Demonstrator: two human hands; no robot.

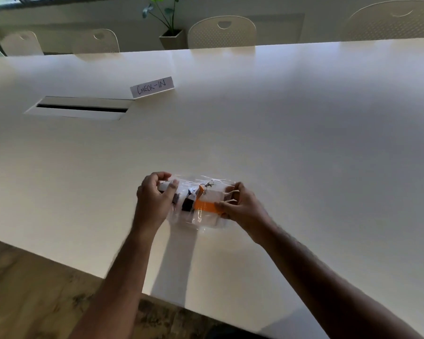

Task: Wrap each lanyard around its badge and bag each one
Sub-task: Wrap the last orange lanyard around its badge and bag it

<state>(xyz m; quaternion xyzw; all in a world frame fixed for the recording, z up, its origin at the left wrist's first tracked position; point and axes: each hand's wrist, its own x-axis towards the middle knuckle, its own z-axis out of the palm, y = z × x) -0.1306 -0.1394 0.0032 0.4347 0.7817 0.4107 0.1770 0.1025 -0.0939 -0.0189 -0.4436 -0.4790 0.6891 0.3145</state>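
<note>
On the white table (304, 133), a slotted cable hatch (80, 108) lies toward the far left, and just right of it stands a folded card reading "CHECK-IN" (152, 87). Chairs (222, 31) and a potted plant (169, 23) line the far edge. Near the front edge, the left hand (154, 198) curls its fingers round the left end of a clear bag (201, 217). Inside lie a dark-wrapped badge (187, 204) and an orange lanyard (206, 206) with a metal clip (208, 185). The right hand (240, 204) pinches the bag's right end.
</note>
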